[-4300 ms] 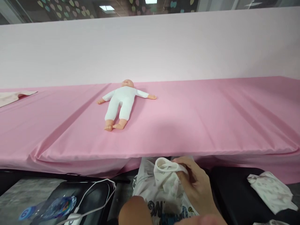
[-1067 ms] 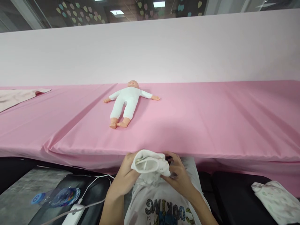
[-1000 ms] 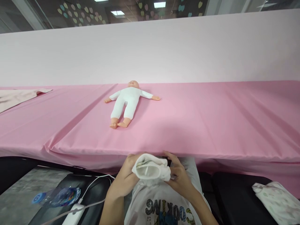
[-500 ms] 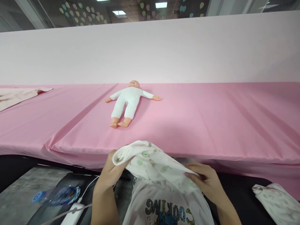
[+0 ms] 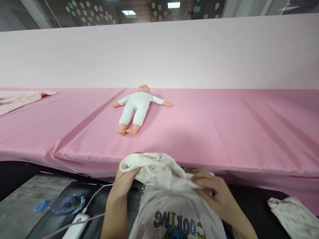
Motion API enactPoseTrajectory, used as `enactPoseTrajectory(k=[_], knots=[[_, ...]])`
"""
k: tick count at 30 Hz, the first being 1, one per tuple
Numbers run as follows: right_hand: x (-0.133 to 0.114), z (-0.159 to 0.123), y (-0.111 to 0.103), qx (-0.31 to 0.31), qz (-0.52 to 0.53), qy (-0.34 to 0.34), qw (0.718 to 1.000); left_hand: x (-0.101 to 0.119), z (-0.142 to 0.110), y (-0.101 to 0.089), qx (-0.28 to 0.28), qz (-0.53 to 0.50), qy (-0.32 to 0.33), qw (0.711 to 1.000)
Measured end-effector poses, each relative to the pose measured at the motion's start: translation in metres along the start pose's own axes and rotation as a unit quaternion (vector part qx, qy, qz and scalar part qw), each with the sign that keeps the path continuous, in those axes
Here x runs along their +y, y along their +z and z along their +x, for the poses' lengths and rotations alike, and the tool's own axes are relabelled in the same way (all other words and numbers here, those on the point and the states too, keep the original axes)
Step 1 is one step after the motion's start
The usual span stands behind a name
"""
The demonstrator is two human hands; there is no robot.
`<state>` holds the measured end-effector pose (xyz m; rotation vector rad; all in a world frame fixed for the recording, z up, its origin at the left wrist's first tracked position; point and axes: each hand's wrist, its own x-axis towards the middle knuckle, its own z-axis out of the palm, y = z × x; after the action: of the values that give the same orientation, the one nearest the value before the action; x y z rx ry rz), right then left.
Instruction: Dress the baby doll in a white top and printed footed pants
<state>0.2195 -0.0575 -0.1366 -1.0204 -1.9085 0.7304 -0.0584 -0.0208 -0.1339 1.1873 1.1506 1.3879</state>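
Note:
A white baby garment [image 5: 159, 171] with a pale green print is stretched between my two hands, over my lap. My left hand [image 5: 124, 179] is closed on its left end, where the cloth forms a rounded, open-looking edge. At the other end, my right hand [image 5: 211, 189] pinches the gathered fabric, its fingertips a little blurred. Beyond the garment a baby doll [image 5: 137, 104] in a white body lies on its back on the pink-covered table [image 5: 199, 132], arms spread, feet towards me.
At the left of the table lies a cream cloth [image 5: 20, 99]. A plastic bottle [image 5: 62, 205] and a white power strip [image 5: 76, 227] with cables rest on a black seat at lower left. Another folded printed cloth [image 5: 296, 214] is at lower right. A white wall [image 5: 159, 53] stands behind.
My right hand has drawn inward to the left, bunching the garment's right part. The cloth between my hands is shorter and more gathered. My left hand keeps its hold.

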Motion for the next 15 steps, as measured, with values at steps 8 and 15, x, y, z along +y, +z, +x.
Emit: enactPoseTrajectory(k=[8,15], knots=[[-0.025,-0.009,0.021,-0.136,-0.022,0.024,0.99,0.007,0.006,0.021,0.047,-0.099,-0.011,0.994],[-0.016,0.0,0.085,-0.132,-0.038,0.023,0.99,0.011,0.001,0.032,-0.002,-0.015,0.015,1.0]])
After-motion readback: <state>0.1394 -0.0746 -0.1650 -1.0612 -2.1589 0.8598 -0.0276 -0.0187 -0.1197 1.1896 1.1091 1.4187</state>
